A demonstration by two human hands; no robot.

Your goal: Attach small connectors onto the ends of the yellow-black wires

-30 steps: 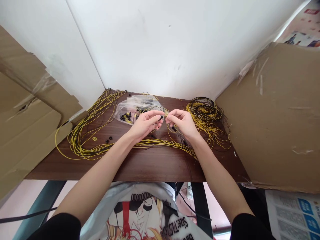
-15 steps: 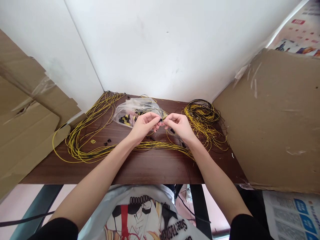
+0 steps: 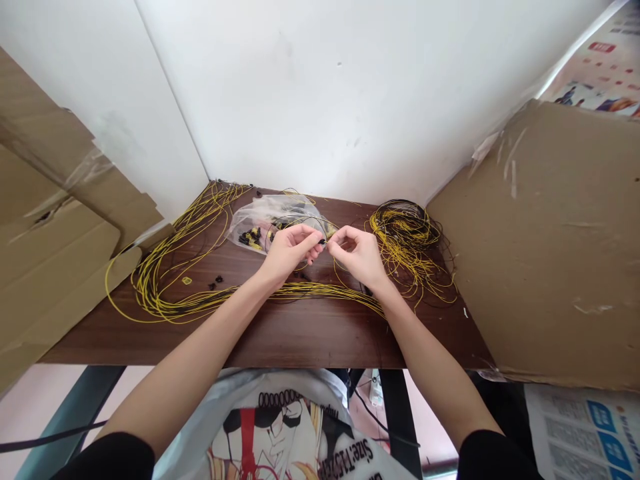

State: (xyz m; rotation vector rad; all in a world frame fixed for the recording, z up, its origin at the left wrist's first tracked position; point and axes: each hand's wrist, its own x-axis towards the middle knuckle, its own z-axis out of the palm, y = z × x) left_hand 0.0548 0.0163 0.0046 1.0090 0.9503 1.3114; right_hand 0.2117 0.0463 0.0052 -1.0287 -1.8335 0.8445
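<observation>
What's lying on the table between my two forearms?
In the head view, a bundle of yellow wires crosses between your left forearm and right forearm, with bare tabletop nearer you.

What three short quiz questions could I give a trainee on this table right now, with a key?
1. True or false: the tangled round coil of wire lies to the person's right of the clear plastic bag.
2. What do the left hand's fingertips pinch?
A) a cardboard flap
B) a small black piece
C) the bag's edge
3. Fill in: through the bag's film, black and ____ pieces show.

Key: 1 true; 2 B; 3 yellow.
</observation>
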